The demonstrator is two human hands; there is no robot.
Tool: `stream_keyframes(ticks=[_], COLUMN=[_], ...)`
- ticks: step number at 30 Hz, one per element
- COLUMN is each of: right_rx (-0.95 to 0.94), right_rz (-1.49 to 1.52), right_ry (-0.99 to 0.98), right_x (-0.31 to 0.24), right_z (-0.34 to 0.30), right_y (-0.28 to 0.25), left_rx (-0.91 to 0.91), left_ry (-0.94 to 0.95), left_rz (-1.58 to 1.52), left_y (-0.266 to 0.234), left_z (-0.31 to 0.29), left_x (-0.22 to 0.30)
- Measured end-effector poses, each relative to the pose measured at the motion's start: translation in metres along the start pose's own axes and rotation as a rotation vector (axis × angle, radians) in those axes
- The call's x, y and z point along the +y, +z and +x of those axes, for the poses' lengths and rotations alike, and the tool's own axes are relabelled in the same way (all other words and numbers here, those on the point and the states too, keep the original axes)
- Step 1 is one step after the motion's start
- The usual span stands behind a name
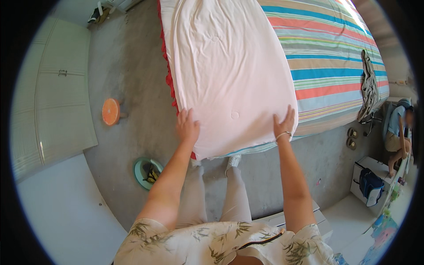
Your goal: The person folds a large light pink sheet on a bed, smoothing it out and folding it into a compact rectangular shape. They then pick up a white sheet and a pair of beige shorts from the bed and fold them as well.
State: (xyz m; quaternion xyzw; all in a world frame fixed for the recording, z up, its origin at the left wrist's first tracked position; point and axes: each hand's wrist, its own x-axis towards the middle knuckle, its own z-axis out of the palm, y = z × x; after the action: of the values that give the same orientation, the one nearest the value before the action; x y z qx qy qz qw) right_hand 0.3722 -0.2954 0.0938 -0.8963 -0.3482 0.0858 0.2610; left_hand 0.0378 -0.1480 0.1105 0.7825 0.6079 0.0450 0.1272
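The bed with its striped cover (327, 75) is the largest thing here, running broad toward two o'clock as the person faces it. The pale pink quilt (229, 75) lies on it at twelve o'clock, straight ahead, its near edge just in front of the person's legs. Read as a clock with twelve pointing away from the person, the quilt shows long loose creases toward twelve and lies smoother toward six. It looks soft, limp and padded, probably light for its spread though bulky, and neither fragile nor very slippery. The near corners, around seven and five, seem the best places to grip, with thumb under and fingers over. A red frill (168, 79) shows along its nine o'clock side.

Both arms reach forward, elbows only slightly bent. The left hand (188, 126) rests palm down toward seven, fingers a little apart. The right hand (284, 123) rests toward four, fingers wide and thumb spread away; neither appears to pinch any cloth. A thin bracelet (283, 135) circles the right wrist.
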Motion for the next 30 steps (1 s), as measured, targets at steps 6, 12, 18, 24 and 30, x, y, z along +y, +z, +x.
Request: stream_keyframes(ticks=[6, 12, 18, 24, 30], right_rx=[-0.056, 0.094, 0.179, 0.100, 0.117], right_rz=[-0.127, -0.355, -0.377, -0.374, -0.389], right_ry=[0.089, 0.401, 0.321, 0.374, 0.368], right_x=[-0.115, -0.124, -0.117, -0.114, -0.116], right_z=[0.008, -0.003, 0.009, 0.011, 0.013], right_y=[0.094, 0.162, 0.187, 0.190, 0.185], left_rx=[-0.031, -0.006, -0.007, -0.086, -0.086], left_ry=[0.577, 0.545, 0.588, 0.621, 0.634], left_rz=[-0.137, -0.032, -0.076, -0.054, -0.055], left_y=[0.005, 0.055, 0.084, 0.088, 0.091], left_z=[0.117, 0.183, 0.193, 0.197, 0.195], left_x=[0.067, -0.008, -0.042, -0.047, -0.046])
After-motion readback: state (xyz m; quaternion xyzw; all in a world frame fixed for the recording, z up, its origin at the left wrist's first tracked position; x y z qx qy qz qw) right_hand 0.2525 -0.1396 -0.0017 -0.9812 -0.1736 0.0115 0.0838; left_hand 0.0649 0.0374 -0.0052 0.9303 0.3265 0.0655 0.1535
